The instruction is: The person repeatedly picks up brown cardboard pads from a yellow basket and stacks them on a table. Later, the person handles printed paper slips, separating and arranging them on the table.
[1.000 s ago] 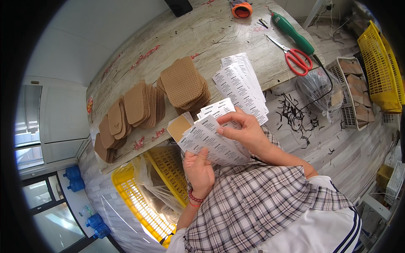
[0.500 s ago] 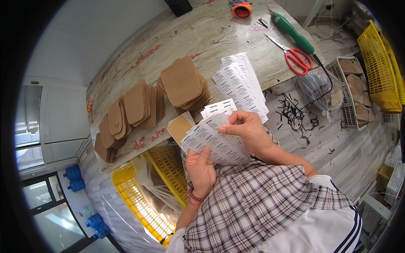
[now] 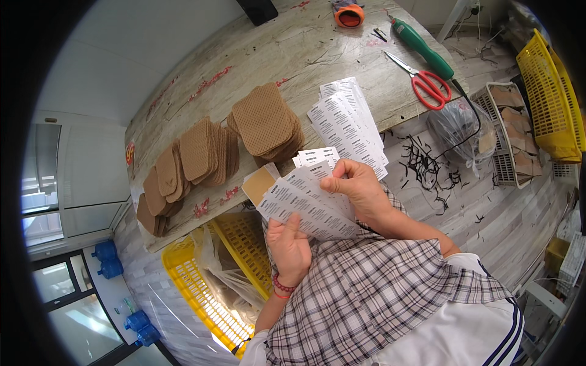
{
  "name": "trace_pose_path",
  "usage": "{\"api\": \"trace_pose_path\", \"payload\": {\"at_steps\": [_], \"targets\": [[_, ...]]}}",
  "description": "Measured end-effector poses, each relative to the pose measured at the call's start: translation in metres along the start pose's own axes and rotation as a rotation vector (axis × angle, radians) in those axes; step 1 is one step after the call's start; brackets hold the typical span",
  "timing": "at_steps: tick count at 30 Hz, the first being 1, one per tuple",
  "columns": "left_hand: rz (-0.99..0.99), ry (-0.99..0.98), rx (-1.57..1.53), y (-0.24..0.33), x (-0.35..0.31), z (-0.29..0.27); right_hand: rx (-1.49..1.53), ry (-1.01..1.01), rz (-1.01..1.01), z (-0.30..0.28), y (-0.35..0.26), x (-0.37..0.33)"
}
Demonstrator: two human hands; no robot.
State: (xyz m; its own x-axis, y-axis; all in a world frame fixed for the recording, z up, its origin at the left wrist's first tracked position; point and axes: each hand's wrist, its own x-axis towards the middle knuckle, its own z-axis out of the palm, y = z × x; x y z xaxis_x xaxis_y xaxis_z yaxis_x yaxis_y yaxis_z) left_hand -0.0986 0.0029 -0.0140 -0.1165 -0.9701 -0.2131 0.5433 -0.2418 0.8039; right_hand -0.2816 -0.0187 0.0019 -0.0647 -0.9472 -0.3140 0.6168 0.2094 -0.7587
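A fanned bunch of white label sheets (image 3: 308, 204) with rows of dark print is held over my lap. My left hand (image 3: 290, 247) grips its lower left edge, thumb on top. My right hand (image 3: 365, 194) is closed in a pinch at the upper right edge of the front sheet, thumb against the index finger. Whether a loose label is between those fingertips, I cannot tell. More white sheets show behind the front one, beside a tan card (image 3: 260, 185) at the table edge. A spread pile of similar label sheets (image 3: 351, 125) lies on the table just beyond my right hand.
Stacks of brown textured rounded pads (image 3: 262, 119) line the table's left front. Red-handled scissors (image 3: 430, 88) and a green corded tool (image 3: 422, 47) lie at the right. A yellow basket (image 3: 201, 293) with plastic bags stands below left. Black scraps (image 3: 421, 168) litter the floor.
My right hand's fingertips have shifted slightly right and are bunched more tightly. The front sheet has tilted a little, and the print along its upper edge shows more.
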Motion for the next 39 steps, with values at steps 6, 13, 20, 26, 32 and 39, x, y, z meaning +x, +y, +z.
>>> {"api": "trace_pose_path", "payload": {"at_steps": [6, 13, 20, 26, 32, 39], "targets": [[-0.002, 0.002, -0.018, 0.001, 0.001, 0.001, 0.027, 0.01, 0.014, 0.002, -0.003, -0.002], [-0.007, 0.007, -0.034, 0.001, 0.0, 0.002, 0.045, 0.021, 0.008, 0.003, -0.002, -0.002], [-0.004, 0.018, -0.015, 0.0, 0.0, -0.001, -0.039, 0.068, -0.085, -0.003, -0.002, 0.002], [0.021, 0.06, -0.04, 0.008, -0.003, 0.005, -0.02, 0.141, -0.259, -0.025, -0.031, 0.024], [0.058, 0.073, -0.123, 0.018, -0.002, 0.004, -0.265, 0.163, -0.364, -0.036, -0.07, 0.063], [0.055, 0.036, -0.161, 0.029, 0.0, -0.008, -1.131, 0.317, -0.593, -0.054, -0.057, 0.116]]}}
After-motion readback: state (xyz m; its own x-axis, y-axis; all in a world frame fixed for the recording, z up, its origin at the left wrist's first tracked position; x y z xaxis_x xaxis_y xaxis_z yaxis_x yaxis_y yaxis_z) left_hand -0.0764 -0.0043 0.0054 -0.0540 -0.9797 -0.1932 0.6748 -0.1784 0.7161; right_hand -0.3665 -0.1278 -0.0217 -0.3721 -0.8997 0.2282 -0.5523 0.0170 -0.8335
